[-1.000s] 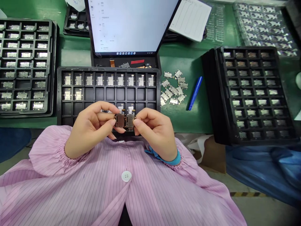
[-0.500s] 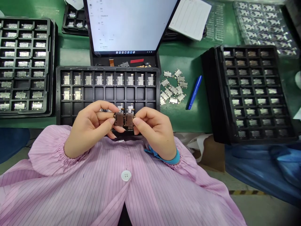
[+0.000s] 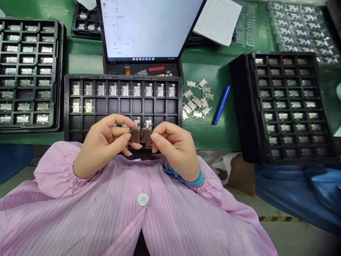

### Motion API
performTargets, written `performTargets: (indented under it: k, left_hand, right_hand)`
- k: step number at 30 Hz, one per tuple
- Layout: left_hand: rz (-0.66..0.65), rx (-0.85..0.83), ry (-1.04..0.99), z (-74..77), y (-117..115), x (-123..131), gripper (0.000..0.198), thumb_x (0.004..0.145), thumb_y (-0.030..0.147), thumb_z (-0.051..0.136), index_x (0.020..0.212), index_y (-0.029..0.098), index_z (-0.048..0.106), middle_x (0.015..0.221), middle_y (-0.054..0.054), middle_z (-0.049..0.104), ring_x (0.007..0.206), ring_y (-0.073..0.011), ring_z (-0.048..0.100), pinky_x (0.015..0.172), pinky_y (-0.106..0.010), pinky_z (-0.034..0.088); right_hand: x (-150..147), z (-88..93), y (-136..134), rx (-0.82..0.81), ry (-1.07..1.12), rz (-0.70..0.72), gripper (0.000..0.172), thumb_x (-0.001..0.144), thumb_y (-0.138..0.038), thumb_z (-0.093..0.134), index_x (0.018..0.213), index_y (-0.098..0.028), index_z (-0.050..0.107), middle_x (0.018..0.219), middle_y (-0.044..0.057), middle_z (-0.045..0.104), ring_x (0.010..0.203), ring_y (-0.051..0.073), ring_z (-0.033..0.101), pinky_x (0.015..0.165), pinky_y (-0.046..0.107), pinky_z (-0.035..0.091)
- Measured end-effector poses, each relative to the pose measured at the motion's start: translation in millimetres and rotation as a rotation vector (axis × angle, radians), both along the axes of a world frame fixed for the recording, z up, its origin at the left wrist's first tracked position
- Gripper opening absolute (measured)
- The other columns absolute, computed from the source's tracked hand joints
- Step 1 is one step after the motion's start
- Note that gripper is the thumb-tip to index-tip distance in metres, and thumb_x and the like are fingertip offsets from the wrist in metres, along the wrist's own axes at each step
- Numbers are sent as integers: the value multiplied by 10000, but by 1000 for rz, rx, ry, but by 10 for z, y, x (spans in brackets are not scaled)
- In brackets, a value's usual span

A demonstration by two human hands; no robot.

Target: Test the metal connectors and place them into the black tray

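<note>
Over the front part of a black compartment tray (image 3: 181, 106), two small circuit boards with brownish metal faces are held side by side. My left hand (image 3: 102, 147) is closed in a pinch at the outer edge of the left circuit board (image 3: 135, 136), some fingers reaching beneath it. Thumb and fingers of my right hand (image 3: 177, 149) pinch the outer edge of the right circuit board (image 3: 147, 136). Whether the two boards are joined or only touch is unclear. Similar boards (image 3: 88, 106) fill the tray's back row and two pockets of the second row.
Loose silvery boards (image 3: 197, 102) lie in a pile right of the tray, beside a blue marker pen (image 3: 221, 105). Stacked filled trays stand at left (image 3: 57, 71) and right (image 3: 239, 106). Behind the tray is a lit screen (image 3: 146, 28); a paper sheet (image 3: 217, 21) lies to its right.
</note>
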State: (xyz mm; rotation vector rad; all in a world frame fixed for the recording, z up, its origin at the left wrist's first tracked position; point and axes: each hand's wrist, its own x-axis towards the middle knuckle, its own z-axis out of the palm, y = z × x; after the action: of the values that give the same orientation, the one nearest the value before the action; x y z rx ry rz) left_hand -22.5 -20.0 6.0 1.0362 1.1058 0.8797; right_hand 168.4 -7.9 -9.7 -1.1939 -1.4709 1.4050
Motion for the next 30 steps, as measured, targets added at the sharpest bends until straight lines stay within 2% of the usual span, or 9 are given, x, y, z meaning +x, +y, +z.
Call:
performTargets:
  k: [9, 12, 14, 17, 20, 23, 25, 27, 30]
  left_hand:
    - [16, -23, 1, -10, -3, 11, 178, 898, 242, 621, 1049, 165, 567, 774, -38, 746, 746, -195, 746, 546, -209, 602]
    - [49, -46, -20, -7, 23, -21, 180, 894, 274, 635, 1030, 166, 587, 775, -37, 747, 779, -214, 748, 563, -237, 622]
    - [132, -10, -9, 23, 42, -111, 171, 861, 265, 686, 990, 182, 610, 814, -24, 757, 768, -199, 747, 551, -216, 620]
    - [326, 86, 107, 93, 31, -366, 147, 812, 219, 745, 927, 211, 655, 838, 30, 760, 765, -156, 734, 559, -172, 612]
    - [432, 112, 355, 118, -49, -691, 134, 801, 239, 754, 917, 239, 688, 790, 65, 738, 757, -151, 710, 613, -203, 628]
    - [349, 42, 563, 84, -162, -940, 168, 785, 313, 760, 924, 247, 693, 765, 31, 725, 659, -162, 675, 464, -207, 566]
    - [260, -21, 612, 54, -224, -1014, 217, 770, 347, 764, 931, 221, 689, 784, -11, 727, 622, -160, 657, 401, -189, 499]
    - [192, -47, 635, 22, -261, -1023, 248, 762, 354, 767, 928, 188, 685, 812, -44, 727, 646, -156, 654, 431, -179, 482]
    - [117, -21, 695, -47, -276, -981, 234, 788, 369, 737, 904, 174, 680, 822, -55, 714, 711, -156, 647, 558, -208, 504]
  right_hand:
    - [-21, -15, -4, -16, -7, 11, 202, 867, -278, 572, 685, -206, 520, 535, -40, 536, 479, 97, 472, 459, 236, 360]
    - [20, -18, 4, 30, -27, -10, 207, 880, -287, 575, 694, -210, 526, 537, -36, 543, 476, 103, 476, 459, 243, 363]
    - [122, -13, 23, 107, -79, -109, 204, 895, -289, 570, 708, -217, 536, 548, -32, 552, 473, 105, 472, 461, 249, 360]
    - [385, -14, 53, 196, -272, -264, 193, 902, -267, 569, 715, -221, 554, 575, -27, 567, 486, 109, 477, 484, 259, 362]
    - [659, -54, 39, 167, -549, -167, 200, 881, -235, 583, 683, -213, 566, 564, -29, 557, 503, 114, 490, 505, 260, 361]
    - [806, -148, -16, 121, -715, -23, 209, 879, -244, 579, 673, -208, 569, 548, -29, 558, 503, 125, 507, 493, 258, 360]
    - [830, -221, -47, 116, -753, 30, 210, 884, -253, 578, 678, -213, 565, 536, -30, 566, 481, 130, 514, 474, 259, 363]
    - [829, -284, -52, 138, -756, 60, 207, 883, -245, 589, 679, -222, 561, 523, -26, 572, 454, 131, 521, 455, 259, 371]
    - [836, -329, -21, 180, -718, 88, 235, 868, -265, 631, 646, -242, 556, 497, -13, 567, 409, 111, 500, 409, 248, 355]
